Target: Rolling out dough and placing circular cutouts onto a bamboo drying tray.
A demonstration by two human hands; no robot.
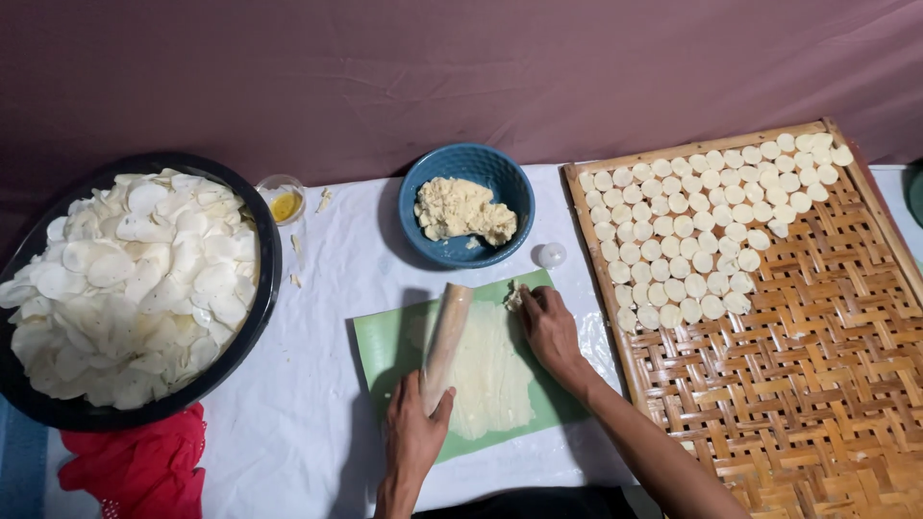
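Observation:
A green mat [380, 338] lies on the white cloth with a thin flattened sheet of pale dough [495, 380] on it. A wooden rolling pin [446, 334] rests across the mat's left part. My left hand [415, 428] grips the near end of the pin. My right hand [550, 327] is at the far right corner of the dough sheet, fingers pinched on a small crumbly lump of dough [513, 296].
A blue bowl [500, 178] with crumbly dough sits behind the mat. A woven bamboo tray [817, 365] on the right carries several small dough rounds. A black basin [264, 288] of white slices stands left, with a small cup [283, 204], a white cap [551, 255] and red cloth [144, 466].

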